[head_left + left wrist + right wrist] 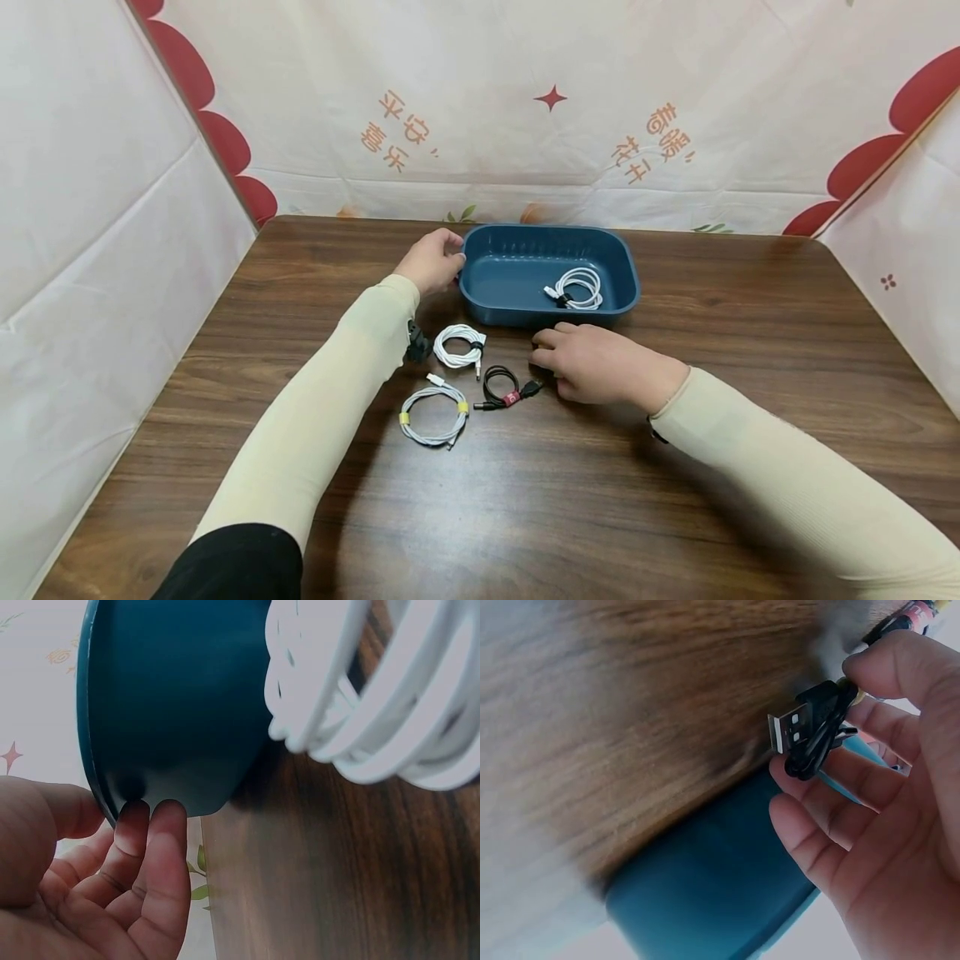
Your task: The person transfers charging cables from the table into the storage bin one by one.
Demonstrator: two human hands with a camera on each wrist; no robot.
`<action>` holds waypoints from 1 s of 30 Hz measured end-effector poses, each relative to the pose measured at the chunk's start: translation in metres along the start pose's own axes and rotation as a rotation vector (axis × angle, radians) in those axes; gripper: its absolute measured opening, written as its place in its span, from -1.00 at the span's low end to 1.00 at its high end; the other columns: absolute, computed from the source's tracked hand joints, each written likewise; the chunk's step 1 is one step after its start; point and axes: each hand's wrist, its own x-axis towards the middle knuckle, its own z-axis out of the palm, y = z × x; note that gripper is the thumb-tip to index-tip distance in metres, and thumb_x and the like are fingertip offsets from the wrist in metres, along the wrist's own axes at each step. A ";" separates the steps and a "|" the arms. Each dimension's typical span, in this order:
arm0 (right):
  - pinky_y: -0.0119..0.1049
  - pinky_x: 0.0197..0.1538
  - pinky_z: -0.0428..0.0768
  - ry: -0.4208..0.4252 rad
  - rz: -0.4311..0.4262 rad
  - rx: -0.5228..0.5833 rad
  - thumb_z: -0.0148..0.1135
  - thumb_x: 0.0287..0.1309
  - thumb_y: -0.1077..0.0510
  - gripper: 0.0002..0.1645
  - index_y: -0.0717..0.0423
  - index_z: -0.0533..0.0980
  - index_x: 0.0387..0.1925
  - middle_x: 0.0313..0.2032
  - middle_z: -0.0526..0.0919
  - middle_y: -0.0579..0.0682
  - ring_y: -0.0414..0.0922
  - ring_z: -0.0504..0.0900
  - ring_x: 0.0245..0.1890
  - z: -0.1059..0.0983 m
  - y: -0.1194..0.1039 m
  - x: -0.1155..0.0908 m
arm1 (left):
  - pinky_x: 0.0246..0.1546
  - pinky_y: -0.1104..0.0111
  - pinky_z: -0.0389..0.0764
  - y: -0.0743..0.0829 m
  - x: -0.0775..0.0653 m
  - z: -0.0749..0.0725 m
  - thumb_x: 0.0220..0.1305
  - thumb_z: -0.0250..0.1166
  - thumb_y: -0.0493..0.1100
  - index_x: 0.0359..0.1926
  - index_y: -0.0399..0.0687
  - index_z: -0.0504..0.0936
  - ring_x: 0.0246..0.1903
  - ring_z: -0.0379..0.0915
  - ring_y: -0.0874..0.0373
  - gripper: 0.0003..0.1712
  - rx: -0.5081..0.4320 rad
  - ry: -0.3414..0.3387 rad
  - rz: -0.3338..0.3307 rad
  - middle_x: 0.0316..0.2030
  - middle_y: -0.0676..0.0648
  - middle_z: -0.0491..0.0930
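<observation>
A dark blue plastic tub [480, 293] stands at the back middle of the wooden table, with one coiled white cable [576, 289] inside it. My left hand [448, 252] grips the tub's left rim; in the left wrist view its fingers [154, 825] press the tub's outer wall [172, 705] and the thumb lies over the edge. In front of the tub my right hand [546, 367] pinches the USB end of a coiled black cable [504, 387]. The right wrist view shows its thumb and fingers on the black cable's plug [810, 731].
Two more white cable coils lie on the table [675, 500]: one [459, 344] by my left forearm, and one with yellow ties [433, 414] nearer me. Cloth walls printed in white and red close off the back and both sides.
</observation>
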 end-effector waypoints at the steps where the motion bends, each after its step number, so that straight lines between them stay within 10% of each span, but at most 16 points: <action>1: -0.05 0.02 0.54 0.003 0.000 -0.003 0.34 0.02 0.22 -0.59 0.10 0.58 -0.02 0.02 0.58 0.10 0.03 0.55 -0.07 -0.001 0.000 0.000 | -0.22 0.22 0.64 0.000 0.000 0.000 0.52 0.09 -0.15 0.30 -0.14 0.38 -0.23 0.59 -0.01 -0.59 0.001 0.000 0.002 -0.10 -0.17 0.55; 30: -0.09 -0.08 0.58 0.028 -0.025 -0.083 0.34 -0.01 0.23 -0.63 0.07 0.60 -0.07 -0.02 0.60 0.06 -0.01 0.55 -0.16 -0.035 -0.002 -0.008 | -0.22 0.22 0.65 0.002 0.000 0.000 0.52 0.08 -0.16 0.29 -0.15 0.38 -0.25 0.58 -0.02 -0.59 -0.003 -0.001 -0.005 -0.10 -0.19 0.56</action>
